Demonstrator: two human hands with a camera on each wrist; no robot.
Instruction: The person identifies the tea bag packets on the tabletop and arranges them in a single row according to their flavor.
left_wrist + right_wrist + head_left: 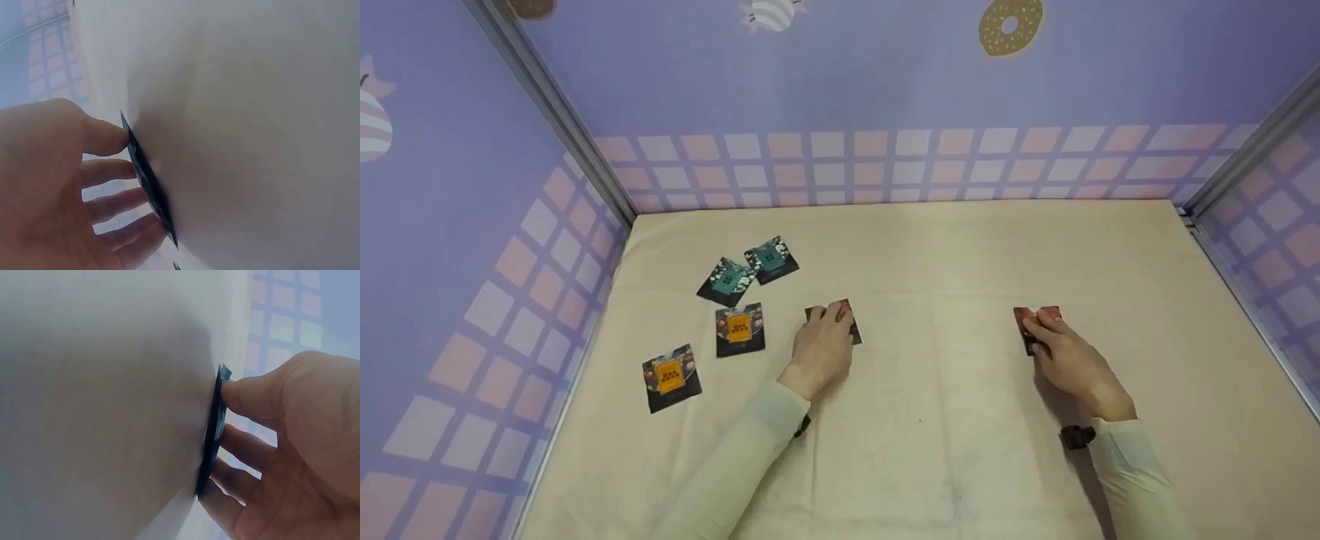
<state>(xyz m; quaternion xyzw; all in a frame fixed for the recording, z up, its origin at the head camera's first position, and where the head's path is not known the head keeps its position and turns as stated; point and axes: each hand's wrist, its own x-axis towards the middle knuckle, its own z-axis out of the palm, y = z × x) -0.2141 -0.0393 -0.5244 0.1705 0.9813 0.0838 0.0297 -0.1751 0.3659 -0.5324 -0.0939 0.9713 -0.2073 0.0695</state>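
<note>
The bench (900,390) looks covered in matt, lightly creased cloth; the packets (740,330), smooth, faintly glossy plastic; the corner post (561,112), dull metal.

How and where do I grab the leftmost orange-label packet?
Probably pinch the orange-label packet by its left and right edges, coming from above, on your side: it lies flat on the cloth with nothing overlapping it, so both edges look free.

At least six packets (740,329), two hands (823,347)

Forearms (739,461) well apart, fingers (115,205) slightly spread
</note>
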